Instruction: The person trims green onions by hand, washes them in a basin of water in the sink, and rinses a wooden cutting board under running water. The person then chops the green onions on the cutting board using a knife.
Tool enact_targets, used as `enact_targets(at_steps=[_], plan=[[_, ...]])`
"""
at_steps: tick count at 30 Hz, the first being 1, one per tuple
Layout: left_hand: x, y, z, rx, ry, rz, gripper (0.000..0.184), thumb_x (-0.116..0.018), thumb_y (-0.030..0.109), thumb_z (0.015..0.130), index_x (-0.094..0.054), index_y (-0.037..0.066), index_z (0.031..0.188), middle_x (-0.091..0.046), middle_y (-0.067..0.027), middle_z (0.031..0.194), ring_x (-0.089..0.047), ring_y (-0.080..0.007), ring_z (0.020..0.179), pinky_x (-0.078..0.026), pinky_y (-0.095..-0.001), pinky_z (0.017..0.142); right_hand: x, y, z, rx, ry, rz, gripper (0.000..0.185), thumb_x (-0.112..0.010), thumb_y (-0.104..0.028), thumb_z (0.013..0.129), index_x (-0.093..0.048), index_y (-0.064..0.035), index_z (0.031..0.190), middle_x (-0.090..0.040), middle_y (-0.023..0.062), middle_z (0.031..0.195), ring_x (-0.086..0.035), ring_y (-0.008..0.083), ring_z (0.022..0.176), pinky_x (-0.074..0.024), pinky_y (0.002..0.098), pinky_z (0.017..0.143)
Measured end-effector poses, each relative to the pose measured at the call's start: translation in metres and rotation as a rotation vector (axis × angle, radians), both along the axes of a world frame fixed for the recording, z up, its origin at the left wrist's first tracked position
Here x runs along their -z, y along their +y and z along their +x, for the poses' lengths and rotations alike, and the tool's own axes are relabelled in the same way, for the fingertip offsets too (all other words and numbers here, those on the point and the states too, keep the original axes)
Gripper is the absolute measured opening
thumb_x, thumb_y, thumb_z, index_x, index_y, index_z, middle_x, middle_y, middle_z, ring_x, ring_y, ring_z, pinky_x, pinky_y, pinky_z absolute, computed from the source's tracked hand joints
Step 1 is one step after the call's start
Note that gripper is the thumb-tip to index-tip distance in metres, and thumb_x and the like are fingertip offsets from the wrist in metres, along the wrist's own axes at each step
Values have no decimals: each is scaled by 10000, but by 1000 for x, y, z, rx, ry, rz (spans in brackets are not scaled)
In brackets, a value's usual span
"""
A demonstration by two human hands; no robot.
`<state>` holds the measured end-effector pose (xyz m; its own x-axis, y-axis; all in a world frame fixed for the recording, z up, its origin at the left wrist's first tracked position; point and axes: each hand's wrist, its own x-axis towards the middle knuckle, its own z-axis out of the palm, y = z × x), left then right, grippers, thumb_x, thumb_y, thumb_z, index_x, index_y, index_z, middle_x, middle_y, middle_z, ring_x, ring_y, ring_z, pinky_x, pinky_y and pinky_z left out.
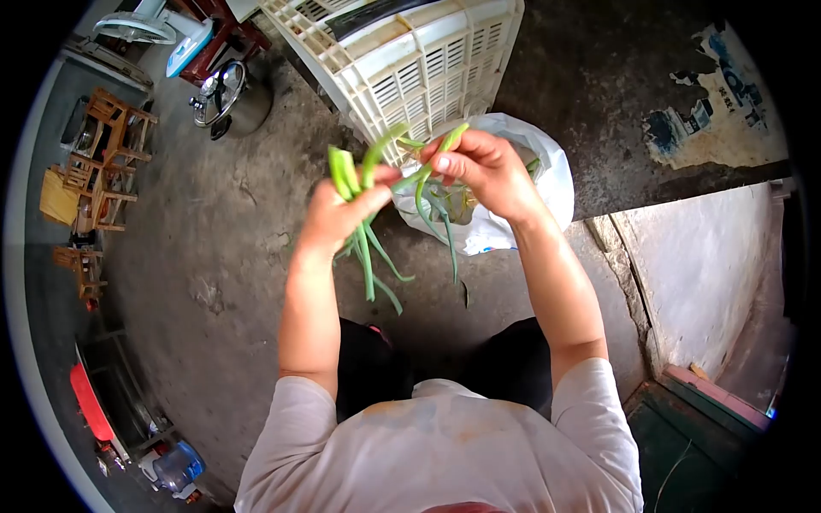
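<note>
My left hand [327, 215] is closed around a small bunch of green onion stalks [344, 171]. Their thick ends stick up above the fist, and the thin leaves trail below it. In my right hand [496, 179], thumb and fingers pinch another green onion stalk [451, 138], with narrow leaves drooping under it. Both hands are close together, and the left fingertips are blurred. Beneath the right hand stands an open white plastic bag [554, 171] with green and yellowish plant scraps inside, partly hidden by the hand.
A white slatted plastic crate [457, 73] stands just beyond the bag. Farther left are a metal pressure cooker [244, 107], a fan [137, 28], and small wooden chairs [107, 128]. A dark surface with torn paper [714, 120] lies to the right. A water jug [178, 466] sits lower left.
</note>
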<state>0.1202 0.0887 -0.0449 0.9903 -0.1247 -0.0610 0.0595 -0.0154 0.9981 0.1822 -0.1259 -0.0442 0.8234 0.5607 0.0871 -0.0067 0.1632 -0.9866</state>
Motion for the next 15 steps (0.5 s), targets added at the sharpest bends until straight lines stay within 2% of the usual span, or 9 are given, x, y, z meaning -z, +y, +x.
enact_targets(at_steps=[1, 4, 5, 6, 8, 12, 14, 15], plan=[[-5, 2, 0, -91, -14, -44, 323, -607, 93, 799, -567, -48, 1087, -617, -116, 1018, -584, -162, 909, -464, -286, 820, -4, 5, 1, 65, 57, 36, 124, -628, -160, 825, -634, -42, 863, -624, -6, 787, -536, 63, 717, -433, 200, 631], [-17, -4, -6, -109, -78, 60, 313, -627, 80, 786, -582, -27, 1076, -627, -106, 999, -589, -148, 896, -468, -276, 803, -5, 17, 4, 13, 66, 12, 117, -632, -159, 824, -621, -42, 828, -618, -2, 750, -520, 52, 662, -425, 194, 589], [-14, -10, -10, -117, -86, 162, 291, -645, 90, 777, -602, -9, 1048, -643, -69, 917, -587, -114, 811, -467, -254, 732, -6, 27, 2, -16, 85, 119, 115, -633, -147, 823, -616, -37, 796, -615, 0, 716, -506, 49, 628, -421, 192, 571], [-5, -16, -5, -155, -184, 184, 252, -660, 99, 770, -624, 3, 1000, -640, -25, 824, -564, -85, 731, -452, -241, 664, -10, 33, 0, 1, 25, 97, 130, -637, -174, 821, -628, -44, 829, -607, -11, 721, -474, 45, 605, -392, 191, 532], [1, -17, -5, -213, -124, 87, 213, -666, 108, 769, -631, -4, 947, -625, -9, 780, -543, -74, 703, -439, -237, 641, -16, 37, 1, -11, 71, 55, 111, -629, -135, 824, -627, -24, 831, -619, -1, 725, -492, 44, 621, -419, 191, 565], [0, -7, -6, -182, -69, 39, 203, -671, 117, 768, -635, -7, 926, -623, -10, 780, -542, -68, 702, -439, -233, 642, -12, 31, 1, -4, 97, 53, 140, -629, -139, 825, -623, -20, 899, -621, -2, 744, -497, 46, 624, -420, 192, 567], [-1, -6, -7, -143, -48, 37, 210, -673, 119, 768, -633, -10, 928, -620, -9, 780, -537, -65, 698, -436, -234, 636, -9, 29, 3, 119, 136, 157, 128, -633, -157, 825, -619, -44, 883, -554, -28, 677, -461, 48, 586, -389, 194, 524], [3, -5, -6, -129, -38, 41, 208, -674, 108, 764, -633, -14, 926, -624, -14, 787, -545, -68, 708, -439, -234, 642, -15, 30, 0, 87, 108, 108, 139, -640, -150, 817, -611, -45, 904, -548, -28, 677, -449, 49, 570, -379, 191, 516]])
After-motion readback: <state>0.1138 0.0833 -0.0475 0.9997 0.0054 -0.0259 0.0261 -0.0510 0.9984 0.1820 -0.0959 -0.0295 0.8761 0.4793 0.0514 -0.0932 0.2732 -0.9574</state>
